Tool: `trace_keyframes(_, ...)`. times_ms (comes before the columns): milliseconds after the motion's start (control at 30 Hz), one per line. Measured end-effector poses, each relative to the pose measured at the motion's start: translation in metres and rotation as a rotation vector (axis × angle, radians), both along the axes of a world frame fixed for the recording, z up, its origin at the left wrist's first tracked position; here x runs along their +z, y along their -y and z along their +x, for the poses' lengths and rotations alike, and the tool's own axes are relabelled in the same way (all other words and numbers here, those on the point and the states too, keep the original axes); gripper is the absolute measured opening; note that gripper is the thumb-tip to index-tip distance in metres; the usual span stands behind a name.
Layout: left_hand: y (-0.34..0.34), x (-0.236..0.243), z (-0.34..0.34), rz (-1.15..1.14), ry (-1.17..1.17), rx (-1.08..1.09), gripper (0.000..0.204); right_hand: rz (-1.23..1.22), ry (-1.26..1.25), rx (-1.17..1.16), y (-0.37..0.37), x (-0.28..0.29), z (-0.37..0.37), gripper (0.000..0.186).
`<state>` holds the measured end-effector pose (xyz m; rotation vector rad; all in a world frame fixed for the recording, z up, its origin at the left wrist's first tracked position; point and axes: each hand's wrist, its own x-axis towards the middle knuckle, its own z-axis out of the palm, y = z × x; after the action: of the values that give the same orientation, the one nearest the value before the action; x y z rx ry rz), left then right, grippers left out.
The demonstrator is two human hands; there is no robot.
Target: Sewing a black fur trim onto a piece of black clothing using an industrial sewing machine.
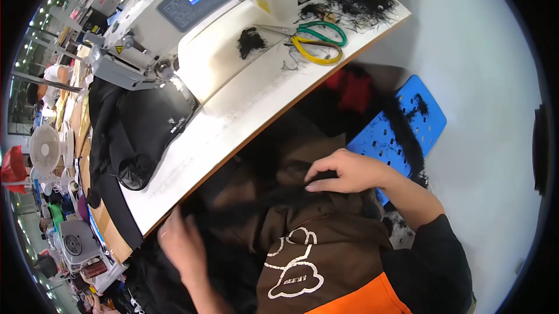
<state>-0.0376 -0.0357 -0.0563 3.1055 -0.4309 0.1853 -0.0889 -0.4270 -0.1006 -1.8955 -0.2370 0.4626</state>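
Over my lap, my right hand [349, 171] pinches black fuzzy fabric [262, 200] between thumb and fingers. That fabric stretches left across my brown apron [343, 250]; its outline is lost in shadow. My left hand [180, 244] is by the table's front edge, beside dark cloth, smeared by motion, its fingers unclear. Up on the white table [233, 122], a black garment [145, 119] lies beneath the head of a sewing machine [134, 52], draping over the left edge. Scissors [314, 40] with one green and one yellow handle rest right of it.
Loose black fibre clumps [361, 5] cover the table's far right corner, with another tuft [251, 41] near the scissors. Below right stands a blue perforated plastic surface [431, 110], a black furry strip [407, 139] across it. A white fan [46, 148] and other workstations line the left.
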Motion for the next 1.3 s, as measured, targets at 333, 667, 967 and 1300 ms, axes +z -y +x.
trace_keyframes(333,0.114,-0.054,-0.005,-1.006,-0.794,-0.19,0.012,0.205,0.014,-0.12,0.012,0.007,0.015,0.025)
trace_keyframes(667,0.145,-0.039,0.013,-1.006,-0.64,-0.326,0.05,0.395,-0.218,-0.196,0.01,0.02,0.029,0.021)
trace_keyframes(967,0.176,-0.039,0.03,-1.452,-1.162,-0.184,0.02,0.122,0.153,-0.304,0.031,0.052,0.062,0.012)
trace_keyframes(1300,0.192,-0.03,0.056,-1.331,-0.667,-0.113,0.019,-0.937,0.549,-0.404,0.09,0.057,0.144,0.043)
